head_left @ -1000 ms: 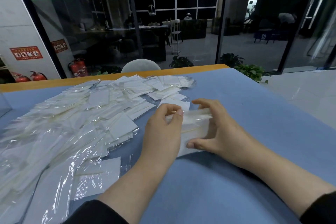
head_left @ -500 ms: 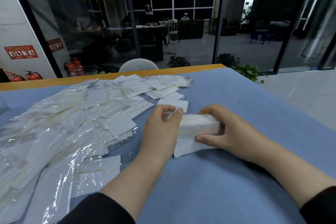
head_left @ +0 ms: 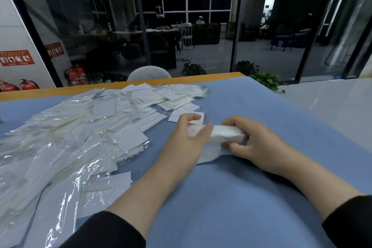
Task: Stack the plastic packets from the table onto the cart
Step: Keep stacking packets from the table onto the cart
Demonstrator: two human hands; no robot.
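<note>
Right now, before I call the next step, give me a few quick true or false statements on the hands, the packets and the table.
1. Both hands grip one small bundle of packets. True: left hand and right hand hold it between them.
2. The loose packet pile lies right of the hands. False: it lies to their left.
3. The table has a blue cover. True.
4. A cart stands beside the table. False: none is in view.
</note>
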